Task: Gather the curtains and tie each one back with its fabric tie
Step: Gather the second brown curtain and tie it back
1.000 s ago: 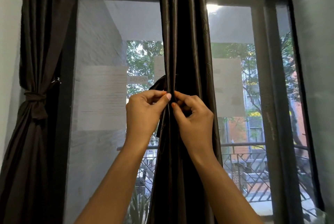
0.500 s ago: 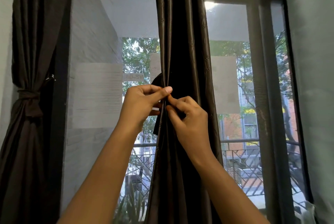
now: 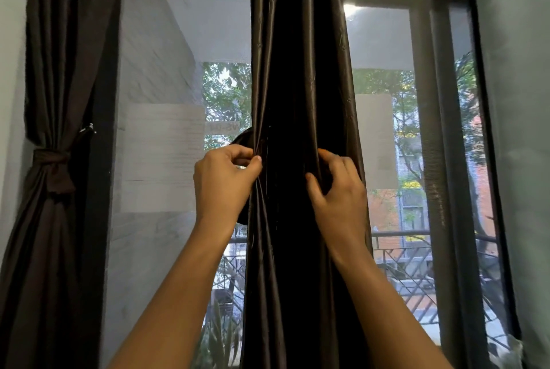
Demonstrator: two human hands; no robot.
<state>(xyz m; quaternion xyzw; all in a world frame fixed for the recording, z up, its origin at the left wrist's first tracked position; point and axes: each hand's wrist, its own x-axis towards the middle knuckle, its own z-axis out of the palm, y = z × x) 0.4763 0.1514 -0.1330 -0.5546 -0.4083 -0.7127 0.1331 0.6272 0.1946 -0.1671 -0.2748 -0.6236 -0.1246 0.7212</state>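
Pinching the left edge of the middle curtain (image 3: 297,71) between thumb and forefinger of the left hand (image 3: 224,182), closed firmly on the folds. Cupping the opposite edge with the right hand (image 3: 340,190), fingers curled round the cloth, thumb pressed into the front. Squeezing from 2 sides, seemingly to bunch the hanging panel into 1 narrow column fit for binding. Behind and below the left hand, a dark loop, likely the fabric tie (image 3: 242,138); cannot tell whether gripped by that hand or merely hanging there. Not yet brought round the front, so wrapping and knotting judged to lie ahead.

Further left, done already: the left curtain (image 3: 59,56), cinched at its waist by a knotted tie (image 3: 50,160), near a small hook (image 3: 89,129) on the black window frame (image 3: 99,219). On the panes, 2 pale paper sheets (image 3: 160,157); outside, a railing (image 3: 398,233), trees, brick. In the way: shiny, slippery folds, apt to spring loose once 1 hand lets go to fetch the tie.
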